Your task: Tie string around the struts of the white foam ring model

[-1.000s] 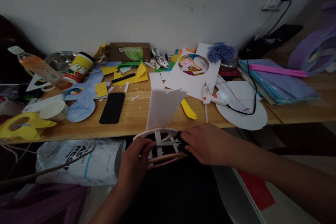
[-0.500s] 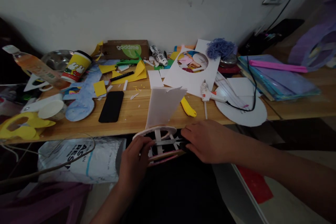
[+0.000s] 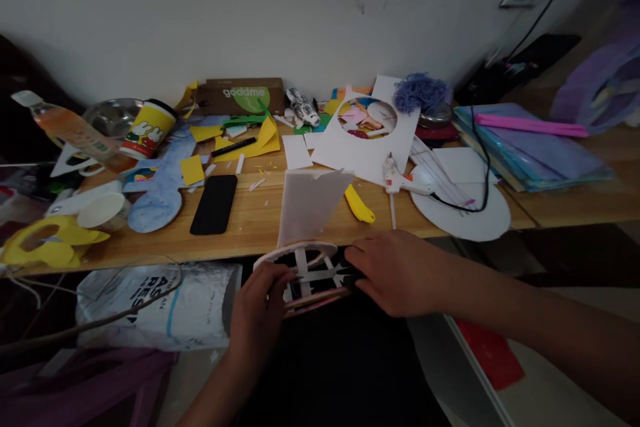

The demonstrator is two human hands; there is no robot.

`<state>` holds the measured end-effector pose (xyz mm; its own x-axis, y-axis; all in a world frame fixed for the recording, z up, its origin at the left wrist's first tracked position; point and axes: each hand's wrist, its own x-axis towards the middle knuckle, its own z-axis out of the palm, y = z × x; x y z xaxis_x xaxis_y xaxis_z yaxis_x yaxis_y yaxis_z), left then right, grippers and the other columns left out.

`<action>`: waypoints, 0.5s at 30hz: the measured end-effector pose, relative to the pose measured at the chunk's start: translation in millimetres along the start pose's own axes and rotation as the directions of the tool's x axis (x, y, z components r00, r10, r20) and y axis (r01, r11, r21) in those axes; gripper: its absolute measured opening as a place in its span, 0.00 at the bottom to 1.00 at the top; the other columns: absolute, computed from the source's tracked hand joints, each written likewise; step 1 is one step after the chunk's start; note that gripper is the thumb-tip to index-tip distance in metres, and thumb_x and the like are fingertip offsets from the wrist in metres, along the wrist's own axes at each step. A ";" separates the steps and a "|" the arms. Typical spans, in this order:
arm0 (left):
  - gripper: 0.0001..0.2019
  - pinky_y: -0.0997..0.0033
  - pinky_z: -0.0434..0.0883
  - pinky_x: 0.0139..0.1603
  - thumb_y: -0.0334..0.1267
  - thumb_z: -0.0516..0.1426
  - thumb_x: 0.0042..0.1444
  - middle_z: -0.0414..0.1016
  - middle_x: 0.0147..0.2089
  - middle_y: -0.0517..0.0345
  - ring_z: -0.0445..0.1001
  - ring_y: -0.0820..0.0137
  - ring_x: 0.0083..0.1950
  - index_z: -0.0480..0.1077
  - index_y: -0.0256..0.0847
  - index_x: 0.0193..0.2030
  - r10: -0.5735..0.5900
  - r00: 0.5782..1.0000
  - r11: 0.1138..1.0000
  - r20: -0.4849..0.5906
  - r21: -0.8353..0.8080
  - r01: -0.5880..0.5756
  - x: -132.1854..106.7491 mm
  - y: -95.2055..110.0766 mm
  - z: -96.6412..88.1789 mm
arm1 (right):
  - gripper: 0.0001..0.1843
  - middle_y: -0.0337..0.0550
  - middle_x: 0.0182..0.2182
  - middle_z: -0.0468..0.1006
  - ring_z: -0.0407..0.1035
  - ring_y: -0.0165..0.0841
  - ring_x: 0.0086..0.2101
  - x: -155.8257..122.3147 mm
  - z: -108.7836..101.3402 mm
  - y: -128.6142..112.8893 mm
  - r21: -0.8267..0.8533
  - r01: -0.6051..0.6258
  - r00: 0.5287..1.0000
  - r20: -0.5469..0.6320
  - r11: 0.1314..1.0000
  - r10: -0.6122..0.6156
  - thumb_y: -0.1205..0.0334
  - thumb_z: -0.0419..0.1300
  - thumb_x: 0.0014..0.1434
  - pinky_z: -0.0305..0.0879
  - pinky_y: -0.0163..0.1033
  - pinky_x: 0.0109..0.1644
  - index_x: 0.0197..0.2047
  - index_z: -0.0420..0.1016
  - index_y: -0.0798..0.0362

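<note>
Low in front of the table edge, a round white craft frame [image 3: 300,259] with crossbars rests in my lap area, its lower rim pinkish. My left hand [image 3: 260,300] is closed at the frame's left side, fingertips pinching a pale paper strip [image 3: 316,275] that runs across it. Black-handled scissors [image 3: 341,272] are in my right hand [image 3: 387,270], their blades apart around the strip's right end. My right fingers hide most of the handles. A translucent white sheet [image 3: 313,207] stands behind the frame, over the table edge.
On the wooden table [image 3: 270,220] lie a black phone [image 3: 214,205], a glue gun [image 3: 406,181] with its cord, a yellow-handled tool [image 3: 359,205] and a cut-out white board [image 3: 333,150]. A bottle [image 3: 75,130] and yellow cup [image 3: 147,130] stand left. A silver bag [image 3: 160,303] hangs below.
The scissor blades look slightly wider apart around the strip. My right hand has dipped a little, and the whole view has shifted slightly.
</note>
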<state>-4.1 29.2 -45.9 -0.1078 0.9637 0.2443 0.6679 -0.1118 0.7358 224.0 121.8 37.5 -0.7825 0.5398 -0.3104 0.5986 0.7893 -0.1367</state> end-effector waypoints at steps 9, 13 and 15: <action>0.10 0.73 0.71 0.34 0.37 0.53 0.61 0.77 0.30 0.60 0.75 0.70 0.31 0.74 0.44 0.32 -0.112 0.993 0.993 -0.027 -0.031 0.111 0.7 -3.2 -2.5 | 0.09 0.47 0.40 0.79 0.74 0.43 0.41 -22.2 -19.7 14.1 0.040 -0.009 0.995 -0.094 0.999 0.013 0.62 0.61 0.58 0.67 0.46 0.43 0.43 0.74 0.52; 0.11 0.73 0.71 0.31 0.40 0.53 0.60 0.77 0.29 0.60 0.75 0.69 0.29 0.74 0.44 0.32 -0.203 0.979 0.979 -0.019 -0.032 0.202 -1.4 -5.1 -5.3 | 0.08 0.41 0.38 0.79 0.74 0.37 0.36 -39.7 -27.3 42.1 0.164 -0.121 0.980 -0.140 0.979 0.144 0.58 0.58 0.62 0.64 0.39 0.37 0.44 0.73 0.47; 0.11 0.73 0.71 0.30 0.40 0.53 0.60 0.78 0.29 0.59 0.75 0.69 0.29 0.74 0.44 0.32 -0.217 0.976 0.975 -0.014 -0.046 0.216 -2.7 -6.0 -7.2 | 0.08 0.40 0.36 0.80 0.74 0.35 0.34 -31.3 -24.8 57.3 0.250 -0.278 0.912 -0.233 0.928 0.336 0.56 0.56 0.64 0.63 0.36 0.34 0.44 0.72 0.47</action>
<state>-13.1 25.6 -46.4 -0.2607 0.9614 0.0875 0.5942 0.0884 0.7995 278.6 157.4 62.7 -0.5527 0.8261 -0.1096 0.8154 0.5090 -0.2757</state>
